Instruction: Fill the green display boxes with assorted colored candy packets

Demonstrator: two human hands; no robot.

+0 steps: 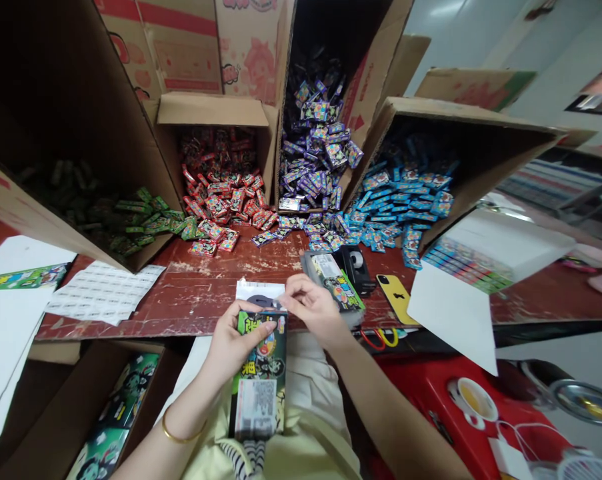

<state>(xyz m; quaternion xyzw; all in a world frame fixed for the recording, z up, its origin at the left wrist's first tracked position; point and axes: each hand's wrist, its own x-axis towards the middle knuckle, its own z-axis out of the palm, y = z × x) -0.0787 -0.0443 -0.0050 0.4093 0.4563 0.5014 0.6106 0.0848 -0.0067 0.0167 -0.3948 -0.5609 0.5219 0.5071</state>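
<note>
My left hand (235, 340) is closed around a green and black printed candy box (261, 380), its thumb across the front. The box stands upright against my lap, with a white label on its lower part. At the box's upper right corner is my right hand (313, 307), fingers pinched together. A small pale bit shows at those fingertips, too small to name. Just behind the box's top edge lies a white piece with a dark oval (258, 293). Right of my right hand, a second candy box (338, 280) in a clear wrapper rests beside a black tape dispenser (355, 269).
Open cartons spill green (141, 217), red (225, 200), purple (313, 173) and blue candy packets (405, 197) onto the red table (191, 287). A yellow phone (397, 298), scissors (381, 338) and a white display box (501, 243) lie right. Below left, a carton holds green boxes (123, 400).
</note>
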